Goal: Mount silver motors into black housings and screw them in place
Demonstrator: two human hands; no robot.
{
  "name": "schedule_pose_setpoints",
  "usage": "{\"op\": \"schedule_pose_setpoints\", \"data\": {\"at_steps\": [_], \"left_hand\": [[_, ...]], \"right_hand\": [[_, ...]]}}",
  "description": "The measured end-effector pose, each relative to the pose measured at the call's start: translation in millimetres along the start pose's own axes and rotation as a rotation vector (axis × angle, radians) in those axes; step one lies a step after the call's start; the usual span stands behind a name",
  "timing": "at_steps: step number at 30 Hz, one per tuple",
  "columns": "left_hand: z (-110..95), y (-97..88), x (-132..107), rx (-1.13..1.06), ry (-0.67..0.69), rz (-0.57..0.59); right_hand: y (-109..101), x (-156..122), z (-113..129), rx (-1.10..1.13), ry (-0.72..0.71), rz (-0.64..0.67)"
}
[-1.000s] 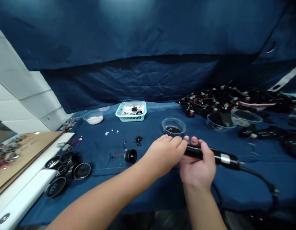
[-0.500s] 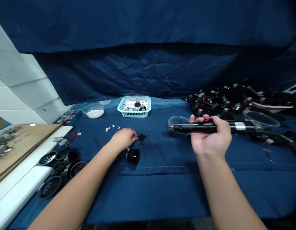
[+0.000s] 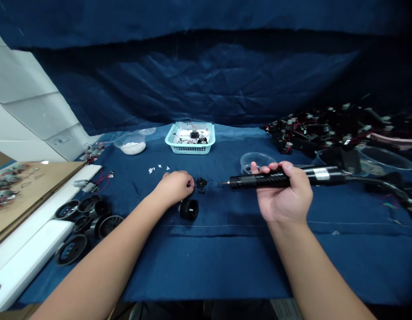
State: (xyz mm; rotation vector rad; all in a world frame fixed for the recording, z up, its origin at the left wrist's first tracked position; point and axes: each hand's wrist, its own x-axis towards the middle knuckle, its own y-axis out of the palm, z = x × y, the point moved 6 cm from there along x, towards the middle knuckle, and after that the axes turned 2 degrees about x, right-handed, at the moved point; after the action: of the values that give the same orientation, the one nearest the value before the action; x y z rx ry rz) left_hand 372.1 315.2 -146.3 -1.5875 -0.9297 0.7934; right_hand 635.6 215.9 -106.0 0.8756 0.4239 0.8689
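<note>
My right hand (image 3: pixel 284 193) is wrapped round a black electric screwdriver (image 3: pixel 272 178), held level with its thin bit pointing left. At the edge of a small pile of black screws (image 3: pixel 201 183), my left hand (image 3: pixel 177 186) has its fingers pinched together. Whatever those fingertips hold, if anything, is too small to make out. Just below the left hand, a round black plastic housing (image 3: pixel 189 210) lies on its side on the blue cloth, with a small pale part showing at its left.
Behind stands a light-blue basket (image 3: pixel 190 150) of wired parts. White pieces fill a clear bowl (image 3: pixel 130 146); a few lie loose. Black rings (image 3: pixel 71 250) sit at the left. At the right are another clear bowl (image 3: pixel 255 156), a heap of wired motors (image 3: pixel 326 126) and the screwdriver's cable (image 3: pixel 389 183).
My right hand has brought the screwdriver left, its bit now closer to the screw pile. My left hand stays pinched at the pile. The whole view has shifted slightly.
</note>
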Motion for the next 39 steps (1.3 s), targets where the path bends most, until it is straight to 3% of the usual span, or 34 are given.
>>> {"op": "schedule_pose_setpoints", "data": {"at_steps": [8,13,16,19,23,25,31,39], "left_hand": [[-3,0.0,1,-0.056,0.029,-0.03],[-14,-20.6,-12,-0.174,0.067,-0.098],[-21,-33.7,-30,-0.384,0.042,-0.187],[-25,-37.7,-49,-0.731,-0.007,-0.312],[-35,-37.0,-72,-1.017,0.094,-0.529],[-41,-32.8,-79,-1.109,0.144,-0.575],[-53,-12.8,-84,-1.334,0.079,-0.456],[-55,-9.3,-81,-1.43,0.095,-0.409]], "right_hand": [[2,-4,-6,-0.012,0.013,0.056],[2,-6,-8,0.001,0.054,0.05],[4,-9,-8,0.011,0.086,0.04],[6,-11,-8,0.058,0.162,0.016],[9,-13,-1,0.198,0.224,0.036],[9,-15,5,0.264,0.218,0.053],[10,-24,8,0.275,0.266,0.104],[10,-25,11,0.288,0.253,0.065]]}}
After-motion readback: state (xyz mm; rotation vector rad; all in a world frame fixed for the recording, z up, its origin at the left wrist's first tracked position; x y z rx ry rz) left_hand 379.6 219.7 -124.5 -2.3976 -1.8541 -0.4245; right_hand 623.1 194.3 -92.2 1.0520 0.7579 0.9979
